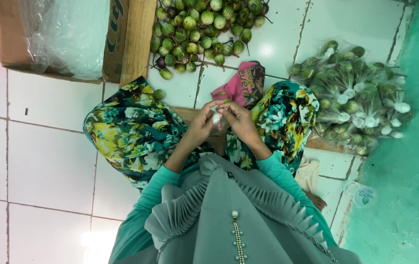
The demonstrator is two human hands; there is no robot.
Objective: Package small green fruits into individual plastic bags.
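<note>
Two hands' fingers pinch small clear bag (216, 118) | white tiled floor (48, 161) | teal wall (410, 195)

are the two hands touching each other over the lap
Touching: the head view shows the left hand and right hand meeting at the fingertips around a small clear bag.

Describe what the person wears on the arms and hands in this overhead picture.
Both arms wear long teal sleeves that end at the wrists. The left hand and right hand are bare: no gloves, and no rings or bracelets that can be made out. A grey pleated garment with a line of pearl-like beads lies between the sleeves.
</note>
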